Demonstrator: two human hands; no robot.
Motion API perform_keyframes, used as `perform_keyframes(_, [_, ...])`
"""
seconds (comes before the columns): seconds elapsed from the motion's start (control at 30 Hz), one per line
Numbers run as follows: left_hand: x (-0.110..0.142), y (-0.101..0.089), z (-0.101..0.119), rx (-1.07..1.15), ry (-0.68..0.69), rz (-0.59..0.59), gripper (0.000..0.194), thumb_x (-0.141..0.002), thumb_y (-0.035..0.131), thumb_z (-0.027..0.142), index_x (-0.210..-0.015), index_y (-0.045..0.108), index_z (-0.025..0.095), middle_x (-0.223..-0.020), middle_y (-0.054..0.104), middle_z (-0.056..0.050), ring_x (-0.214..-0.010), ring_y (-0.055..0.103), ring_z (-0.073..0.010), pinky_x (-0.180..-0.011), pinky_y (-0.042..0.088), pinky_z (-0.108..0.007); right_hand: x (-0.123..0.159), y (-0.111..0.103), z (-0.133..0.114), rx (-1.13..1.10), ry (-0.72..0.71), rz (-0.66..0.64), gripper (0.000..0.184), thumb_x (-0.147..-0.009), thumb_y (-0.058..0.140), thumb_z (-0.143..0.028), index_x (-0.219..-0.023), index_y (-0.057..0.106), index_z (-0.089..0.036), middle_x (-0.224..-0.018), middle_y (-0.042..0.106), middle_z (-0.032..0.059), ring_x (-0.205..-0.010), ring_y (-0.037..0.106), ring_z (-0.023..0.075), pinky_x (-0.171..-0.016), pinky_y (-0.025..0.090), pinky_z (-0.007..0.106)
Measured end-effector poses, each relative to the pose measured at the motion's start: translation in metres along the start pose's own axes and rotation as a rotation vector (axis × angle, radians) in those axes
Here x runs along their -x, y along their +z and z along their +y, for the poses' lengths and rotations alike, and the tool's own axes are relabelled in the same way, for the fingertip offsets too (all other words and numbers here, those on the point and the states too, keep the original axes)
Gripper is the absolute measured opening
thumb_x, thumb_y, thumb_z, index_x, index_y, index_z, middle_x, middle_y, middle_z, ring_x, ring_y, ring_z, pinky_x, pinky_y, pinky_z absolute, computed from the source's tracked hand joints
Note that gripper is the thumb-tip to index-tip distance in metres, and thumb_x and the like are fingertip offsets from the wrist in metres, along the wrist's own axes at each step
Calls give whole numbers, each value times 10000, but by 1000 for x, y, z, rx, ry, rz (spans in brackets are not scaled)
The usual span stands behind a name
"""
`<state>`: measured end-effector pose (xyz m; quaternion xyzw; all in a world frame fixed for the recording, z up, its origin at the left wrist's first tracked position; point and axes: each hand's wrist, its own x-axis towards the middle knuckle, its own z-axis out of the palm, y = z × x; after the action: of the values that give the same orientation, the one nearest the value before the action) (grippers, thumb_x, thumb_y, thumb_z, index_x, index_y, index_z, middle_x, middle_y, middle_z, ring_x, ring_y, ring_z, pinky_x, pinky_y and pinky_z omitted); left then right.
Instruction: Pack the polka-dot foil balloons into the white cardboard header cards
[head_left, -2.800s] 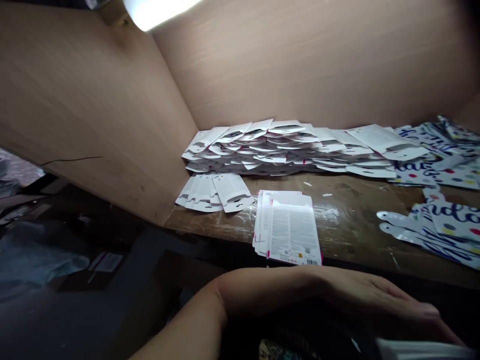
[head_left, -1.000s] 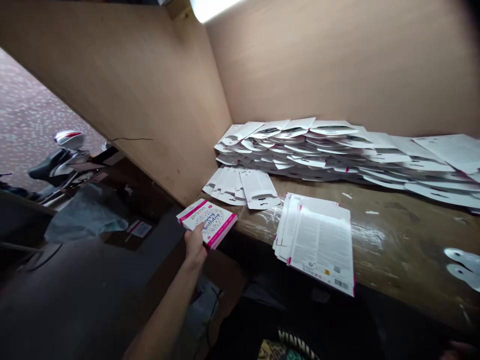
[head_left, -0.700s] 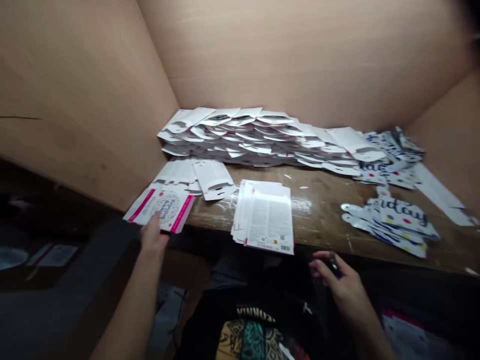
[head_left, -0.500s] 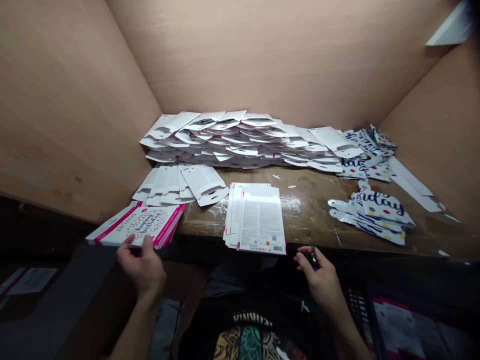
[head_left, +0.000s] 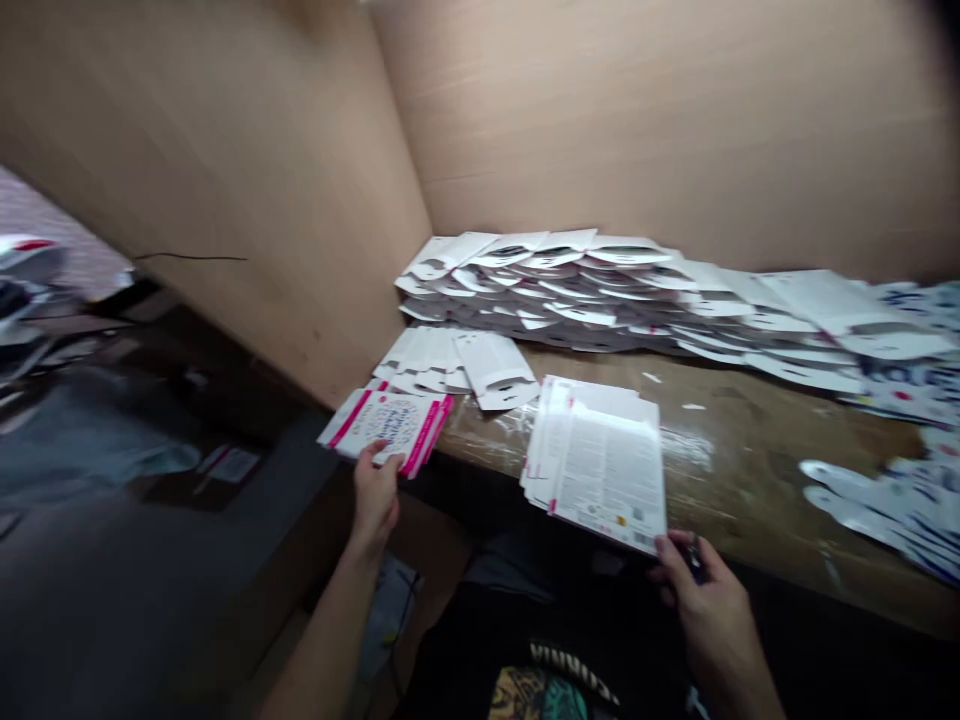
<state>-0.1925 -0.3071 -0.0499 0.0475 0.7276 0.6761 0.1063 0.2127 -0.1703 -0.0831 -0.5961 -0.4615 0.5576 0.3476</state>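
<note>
My left hand (head_left: 377,495) is closed on the near edge of a pink-and-white printed card packet (head_left: 386,425), thumb on top; it lies on a stack of similar packets. Thumb and finger of my right hand (head_left: 705,595) meet the near right corner of a white printed card packet (head_left: 607,460), back side up, on a small fanned pile. A small dark tool (head_left: 694,560) sits within the curled fingers of that hand; its kind is unclear. Left of the pile lie several white hang-hole packets (head_left: 495,370), overlapping, flaps toward me.
Along the back panel runs a long, layered stack of white packets (head_left: 570,280). At right lie polka-dot lettered foil pieces (head_left: 900,500) with white tabs. A wooden side panel (head_left: 322,200) borders the brown tabletop (head_left: 720,480). Blurred items lie on the floor at left.
The view has swung left, so the table things sit further right. My left hand has closed on the pink-and-white packet's edge. My right hand has reached the corner of the white packet pile.
</note>
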Motion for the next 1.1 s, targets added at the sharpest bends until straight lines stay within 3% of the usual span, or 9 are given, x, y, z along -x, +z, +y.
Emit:
perform_keyframes(0.2, [-14, -19, -5, -67, -21, 6, 590, -781, 828, 209, -1280, 512, 203, -1193, 691, -119, -1084, 706, -230, -1037, 546, -413, 8, 20, 0, -77, 50, 25, 612, -677, 885, -638, -1038, 649, -205, -768, 722, 11, -588, 592, 163, -498, 481, 248])
perform_keyframes(0.37, [-32, 0, 1, -32, -68, -91, 496, -892, 704, 151, -1318, 455, 195, -1128, 712, -118, -958, 735, -194, -967, 585, -392, 6, 29, 2, -276, 73, 36, 650, -665, 939, -518, -1166, 665, -209, -999, 764, 41, -750, 688, 186, -570, 544, 239])
perform_keyframes(0.57, [-33, 9, 22, -129, -34, -99, 476, -881, 714, 185, -1310, 509, 172, -1133, 697, -119, -1008, 706, -217, -995, 561, -407, 6, 30, -7, -395, 126, 36, 634, -634, 954, -443, -1147, 692, -179, -989, 795, 56, -781, 738, 233, -575, 580, 279])
perform_keyframes(0.67, [-14, 0, 33, -239, 100, 50, 627, -777, 803, 202, -1336, 520, 175, -1342, 579, -138, -1142, 625, -232, -1098, 482, -402, 11, 21, -14, -449, 131, -21, 564, -671, 936, -443, -1103, 676, -190, -976, 800, 55, -811, 756, 265, -589, 601, 314])
perform_keyframes(0.73, [6, 0, 36, -420, 461, 224, 571, -774, 806, 304, -1289, 604, 159, -1379, 551, -146, -1050, 626, -233, -1026, 517, -391, 15, 14, -16, -499, 151, -54, 540, -695, 932, -430, -1105, 666, -201, -986, 800, 51, -855, 764, 276, -633, 627, 335])
perform_keyframes(0.77, [21, 5, 36, -413, 543, 194, 485, -811, 780, 349, -1235, 641, 158, -1289, 603, -127, -969, 635, -222, -950, 544, -371, 17, 10, -17, -519, 172, -64, 538, -698, 936, -422, -1108, 664, -204, -990, 800, 51, -873, 767, 282, -655, 638, 347])
perform_keyframes(0.87, [75, 37, 34, -291, 408, -252, 312, -885, 737, 445, -1030, 711, 170, -913, 708, -57, -816, 679, -208, -811, 561, -314, 26, 1, -16, -565, 225, -69, 569, -694, 950, -407, -1138, 655, -207, -999, 802, 47, -918, 773, 294, -727, 663, 383])
perform_keyframes(0.97, [127, 86, 33, -93, -15, -732, 489, -877, 780, 502, -1211, 655, 167, -1098, 750, -111, -915, 740, -244, -773, 589, -333, 37, -5, -15, -604, 233, -48, 632, -696, 963, -398, -1206, 640, -211, -1028, 802, 43, -937, 775, 284, -791, 664, 402])
perform_keyframes(1.1, [161, 146, 49, 163, -327, -1085, 650, -839, 853, 483, -1332, 557, 180, -1244, 732, -161, -1063, 738, -294, -935, 586, -440, 42, -11, -21, -656, 177, -44, 653, -716, 967, -383, -1255, 636, -221, -1047, 804, 53, -939, 776, 273, -840, 650, 408])
